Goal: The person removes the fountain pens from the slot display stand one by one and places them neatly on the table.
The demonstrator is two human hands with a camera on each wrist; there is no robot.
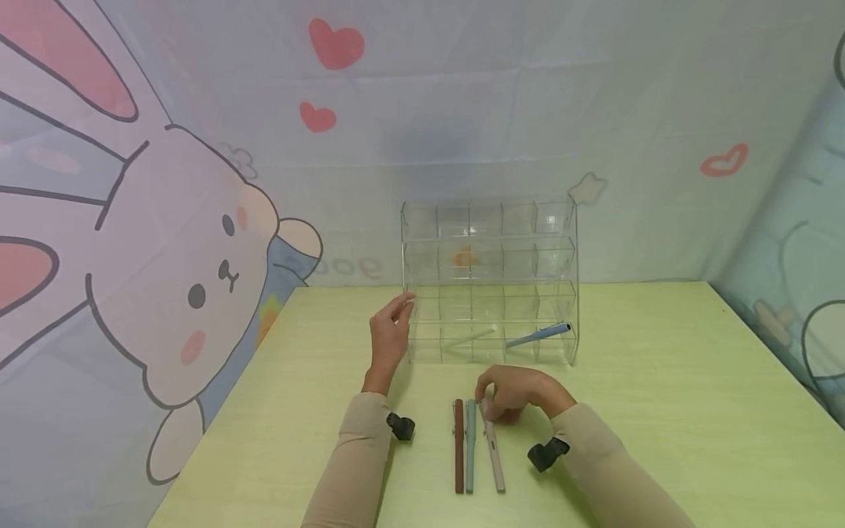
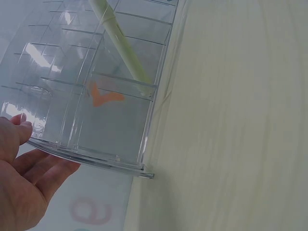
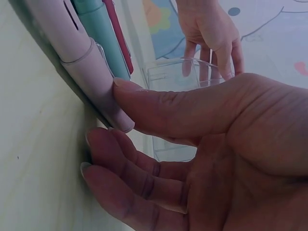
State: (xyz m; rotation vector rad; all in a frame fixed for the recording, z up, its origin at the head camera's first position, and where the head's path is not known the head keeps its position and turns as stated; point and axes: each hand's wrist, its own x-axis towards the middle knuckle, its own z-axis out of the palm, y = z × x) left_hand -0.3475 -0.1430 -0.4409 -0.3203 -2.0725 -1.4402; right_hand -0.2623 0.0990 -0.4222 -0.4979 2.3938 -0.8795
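Observation:
A clear tiered display rack point(image 1: 488, 321) stands on the table, and my left hand point(image 1: 391, 334) holds its left side edge, thumb on one face and fingers on the other. Within its lowest tier lie a slanted pale yellow-green pen point(image 2: 124, 45) and a blue pen point(image 1: 541, 334). In front of the rack, my right hand point(image 1: 518, 389) pinches the upper end of a pinkish-beige pen point(image 1: 493, 455); the other end points toward me. Just left of that are a light teal pen point(image 1: 471, 447) and a reddish-brown pen point(image 1: 458, 447), side by side.
The light green table point(image 1: 660, 411) extends to both sides of the rack. Behind it hangs a pale printed cloth point(image 1: 627, 88) with hearts, and a large cartoon rabbit point(image 1: 198, 249) is printed at the left. A small black camera point(image 1: 546, 455) sits on the right wrist.

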